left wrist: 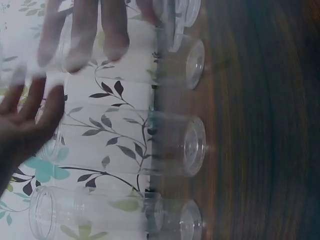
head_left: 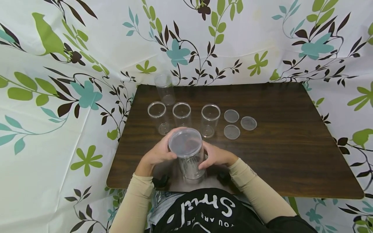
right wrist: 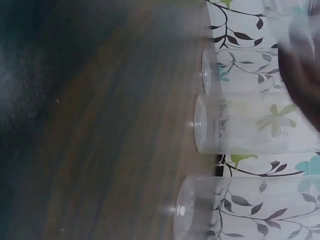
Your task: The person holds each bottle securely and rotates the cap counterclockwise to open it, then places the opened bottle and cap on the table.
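A clear plastic jar (head_left: 189, 163) with a clear lid (head_left: 185, 142) on top stands near the table's front edge, in the middle. My left hand (head_left: 166, 147) grips its upper part from the left, fingers curled round the rim. From the right, my right hand (head_left: 208, 157) holds the jar's side. In the left wrist view my left hand's fingers (left wrist: 85, 35) and thumb (left wrist: 30, 115) spread round the blurred jar. The right wrist view shows only a dark, blurred part of my right hand (right wrist: 300, 70) at the top right.
Three open clear jars (head_left: 157, 116) (head_left: 182, 114) (head_left: 210, 119) stand in a row behind the held one, another jar (head_left: 164, 88) at the far edge. Three loose lids (head_left: 231, 116) (head_left: 248, 123) (head_left: 231, 131) lie to their right on the dark wooden table (head_left: 291, 155). Floral cloth surrounds it.
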Action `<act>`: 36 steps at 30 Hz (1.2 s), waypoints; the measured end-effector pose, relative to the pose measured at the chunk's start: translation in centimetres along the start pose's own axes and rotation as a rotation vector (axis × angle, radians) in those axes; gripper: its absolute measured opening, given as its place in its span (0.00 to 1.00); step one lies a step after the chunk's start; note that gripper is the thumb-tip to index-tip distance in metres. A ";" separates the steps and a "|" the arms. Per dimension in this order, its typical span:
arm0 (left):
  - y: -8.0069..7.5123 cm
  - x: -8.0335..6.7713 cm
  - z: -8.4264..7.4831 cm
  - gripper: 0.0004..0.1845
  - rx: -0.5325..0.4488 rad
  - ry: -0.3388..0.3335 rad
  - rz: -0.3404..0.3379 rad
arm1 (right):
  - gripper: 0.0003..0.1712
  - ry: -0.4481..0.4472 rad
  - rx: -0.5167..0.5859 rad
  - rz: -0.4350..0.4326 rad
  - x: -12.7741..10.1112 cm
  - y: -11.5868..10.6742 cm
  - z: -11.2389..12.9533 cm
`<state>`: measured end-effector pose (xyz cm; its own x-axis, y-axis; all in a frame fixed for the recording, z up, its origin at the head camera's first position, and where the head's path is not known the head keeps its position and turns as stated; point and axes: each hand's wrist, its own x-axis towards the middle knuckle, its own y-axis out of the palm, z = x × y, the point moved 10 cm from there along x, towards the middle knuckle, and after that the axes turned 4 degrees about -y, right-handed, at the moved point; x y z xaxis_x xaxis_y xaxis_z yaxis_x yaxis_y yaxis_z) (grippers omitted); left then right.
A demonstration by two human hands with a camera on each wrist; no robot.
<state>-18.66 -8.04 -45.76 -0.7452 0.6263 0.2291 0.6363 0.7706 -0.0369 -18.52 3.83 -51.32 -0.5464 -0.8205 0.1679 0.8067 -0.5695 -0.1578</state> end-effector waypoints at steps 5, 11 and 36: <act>-1.5 -0.2 0.8 0.61 0.136 -0.071 -0.276 | 0.65 0.004 -0.255 -0.264 0.5 -1.8 -0.1; -1.8 -0.6 1.5 0.64 0.161 -0.081 -0.634 | 0.65 -0.011 -0.558 -0.568 0.5 -2.5 0.5; -0.9 0.2 1.2 0.71 -0.167 0.050 -0.102 | 0.67 -0.033 0.129 0.078 -0.2 0.1 0.1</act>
<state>-19.67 -8.48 -46.87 -0.7992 0.5363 0.2714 0.5855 0.7967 0.1497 -18.30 3.92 -51.26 -0.4751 -0.8588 0.1919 0.8697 -0.4914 -0.0459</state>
